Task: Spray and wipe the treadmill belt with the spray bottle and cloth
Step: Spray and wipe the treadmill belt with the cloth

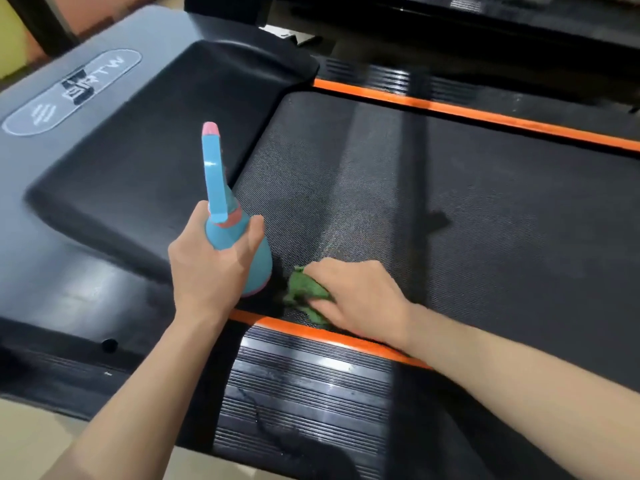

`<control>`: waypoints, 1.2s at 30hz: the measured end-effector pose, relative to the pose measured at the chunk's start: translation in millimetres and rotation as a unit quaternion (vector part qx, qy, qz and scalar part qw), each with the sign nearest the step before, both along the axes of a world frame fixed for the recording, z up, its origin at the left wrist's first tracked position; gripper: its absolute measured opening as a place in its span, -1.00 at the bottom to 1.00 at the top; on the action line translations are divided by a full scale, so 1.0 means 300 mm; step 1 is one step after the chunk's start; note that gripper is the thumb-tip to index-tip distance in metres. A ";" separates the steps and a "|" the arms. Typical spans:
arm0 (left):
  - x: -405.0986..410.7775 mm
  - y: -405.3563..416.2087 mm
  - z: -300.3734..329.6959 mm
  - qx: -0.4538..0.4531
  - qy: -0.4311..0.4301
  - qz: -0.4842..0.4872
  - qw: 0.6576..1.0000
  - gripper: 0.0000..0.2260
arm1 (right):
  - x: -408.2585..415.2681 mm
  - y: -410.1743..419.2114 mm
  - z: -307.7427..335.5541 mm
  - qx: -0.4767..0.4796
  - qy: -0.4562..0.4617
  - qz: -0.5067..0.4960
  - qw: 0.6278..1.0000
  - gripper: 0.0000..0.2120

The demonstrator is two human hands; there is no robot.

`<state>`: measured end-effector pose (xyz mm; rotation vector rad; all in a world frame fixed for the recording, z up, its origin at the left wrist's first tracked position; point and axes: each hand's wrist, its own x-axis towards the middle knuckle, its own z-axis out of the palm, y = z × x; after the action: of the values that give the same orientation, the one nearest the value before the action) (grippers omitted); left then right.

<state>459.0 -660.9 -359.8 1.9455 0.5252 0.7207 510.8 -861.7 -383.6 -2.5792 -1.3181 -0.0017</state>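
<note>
**Belt wipe, near-edge corner: both hands engaged**

L hand [207, 268]: grip clamped round the neck/upper body of the light-blue plastic spray bottle with pink collar and pink nozzle tip [221, 216]. Fingers wrap the bottle just below the collar; thumb on the side facing the camera. Bottle held above the junction of the motor cover and the belt, head tilted up and away from the person. Can't tell whether a finger is on the trigger.

R hand [360, 299]: palm down, fingers pressing the crumpled green cloth [304, 289] flat onto the black textured treadmill belt [485, 209]. Cloth sits at the belt's near edge, close to the front end, just beside the bottle base and touching the orange trim strip [311, 332]. Grip here curled over the cloth's top; most of the cloth hidden under the hand.

Surroundings: dark grey moulded motor cover [138, 150] w/ oval logo plate [72, 91] to the left; ribbed black side rail [304, 393] nearest the person; second orange strip [485, 116] along the belt's far edge. Some motion blur.
</note>
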 end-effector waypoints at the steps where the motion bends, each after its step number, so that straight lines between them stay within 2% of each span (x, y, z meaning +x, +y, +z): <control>1: -0.002 0.001 0.002 0.000 0.001 0.000 1.000 -0.74 | 0.054 -0.017 -0.009 -0.018 -0.029 0.015 0.999 -0.61; 3: 0.001 0.004 0.002 0.000 0.002 -0.006 1.000 -0.74 | 0.192 -0.028 -0.024 -0.023 -0.093 -0.061 0.994 -0.64; 5: -0.001 0.006 0.006 -0.002 0.002 -0.002 1.000 -0.75 | 0.299 -0.022 -0.018 -0.006 -0.090 -0.217 0.972 -0.70; 7: 0.007 0.013 0.012 -0.011 0.001 -0.001 1.000 -0.74 | 0.293 0.010 -0.036 0.012 -0.079 -0.279 0.957 -0.72; 9: 0.009 0.019 0.016 -0.011 0.011 -0.011 1.000 -0.75 | 0.179 0.046 -0.031 0.016 -0.063 -0.225 0.972 -0.73; 12: 0.020 0.057 0.037 0.001 0.008 0.012 1.000 -0.79 | -0.003 0.021 -0.026 0.032 -0.010 -0.048 0.998 -0.72; 14: 0.027 0.103 0.055 -0.002 -0.012 0.044 0.999 -0.77 | 0.062 -0.009 -0.025 0.009 -0.043 0.010 0.999 -0.68; 16: 0.036 0.152 0.071 0.004 -0.034 0.077 0.996 -0.71 | 0.189 -0.004 -0.045 -0.022 -0.102 -0.038 0.994 -0.67; 17: 0.036 0.177 0.076 0.007 -0.042 0.091 0.995 -0.71 | 0.255 0.015 -0.043 -0.019 -0.109 -0.116 0.987 -0.70; 19: 0.028 0.214 0.090 0.006 -0.063 0.122 0.990 -0.76 | 0.344 0.087 -0.034 0.015 -0.067 -0.271 0.960 -0.74; 21: 0.028 0.232 0.099 -0.008 -0.101 0.156 0.983 -0.77 | 0.340 0.204 -0.026 0.033 -0.020 -0.310 0.950 -0.76; 23: 0.032 0.231 0.102 -0.018 -0.117 0.175 0.977 -0.82 | 0.249 0.308 -0.005 0.045 0.013 -0.234 0.971 -0.78; 25: 0.043 0.225 0.103 -0.013 -0.109 0.180 0.977 -0.75 | 0.102 0.354 0.005 0.054 0.019 -0.092 0.994 -0.75; 27: 0.052 0.225 0.089 0.010 -0.106 0.153 0.982 -0.77 | 0.029 0.330 0.011 0.056 0.035 0.019 0.998 -0.67; 29: 0.055 0.226 0.076 0.029 -0.093 0.124 0.987 -0.78 | 0.102 0.313 0.009 0.022 0.016 0.056 0.998 -0.66; 30: 0.056 0.227 0.073 0.032 -0.086 0.116 0.989 -0.77 | 0.162 0.321 0.003 0.008 -0.006 0.031 0.999 -0.68; 33: 0.055 0.231 0.071 0.031 -0.081 0.115 0.990 -0.76 | 0.358 0.400 0.007 0.058 -0.009 -0.190 0.980 -0.77; 34: 0.054 0.233 0.073 0.031 -0.087 0.117 0.989 -0.77 | 0.372 0.435 -0.002 0.062 -0.011 -0.219 0.974 -0.76; 36: 0.054 0.238 0.069 0.027 -0.093 0.114 0.989 -0.79 | 0.305 0.481 -0.011 0.057 -0.029 -0.190 0.980 -0.77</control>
<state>475.3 -589.7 -339.2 1.8625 0.6231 1.0596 602.5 -717.4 -386.9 -2.7026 -0.7964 -0.2158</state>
